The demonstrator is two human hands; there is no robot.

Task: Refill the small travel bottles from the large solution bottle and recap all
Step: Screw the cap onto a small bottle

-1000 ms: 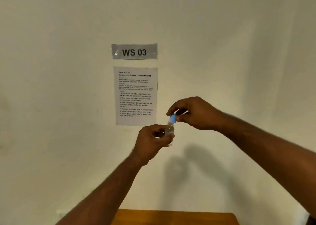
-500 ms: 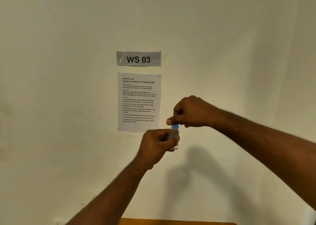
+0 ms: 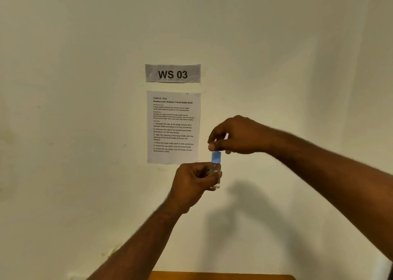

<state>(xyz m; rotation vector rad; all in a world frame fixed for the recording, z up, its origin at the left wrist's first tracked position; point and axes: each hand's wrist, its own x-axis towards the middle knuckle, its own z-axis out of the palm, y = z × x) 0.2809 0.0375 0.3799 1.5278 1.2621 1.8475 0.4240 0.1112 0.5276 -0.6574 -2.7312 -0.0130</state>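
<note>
The left hand [image 3: 192,184] holds a small clear travel bottle [image 3: 215,176] upright in mid-air, fingers and thumb curled round its body so that only the right edge, the neck and the bottom of the bottle show past the thumb. A blue cap [image 3: 216,157] sits on the bottle's neck, directly above the left hand's thumb. The right hand [image 3: 238,137] is just above the cap, its fingers curled downward and its thumb and forefinger tip drawn together at the cap's top edge; the fingertips look to be touching or pinching the top of the cap, though the contact is blurred and I cannot tell for certain that they grip it. Both forearms reach in from below, the left from the lower middle and the right from the lower right. Behind the hands is a pale wall [image 3: 85,130]. To the upper left of the right hand, taped to the wall, is a printed instruction sheet [image 3: 173,127] headed "Contact Lens Solution Travel Bottle Refill", and above that a grey label reading "WS 03" [image 3: 172,73]. Well below both hands, a strip of the wooden desk [image 3: 223,276] shows at the bottom edge.
</note>
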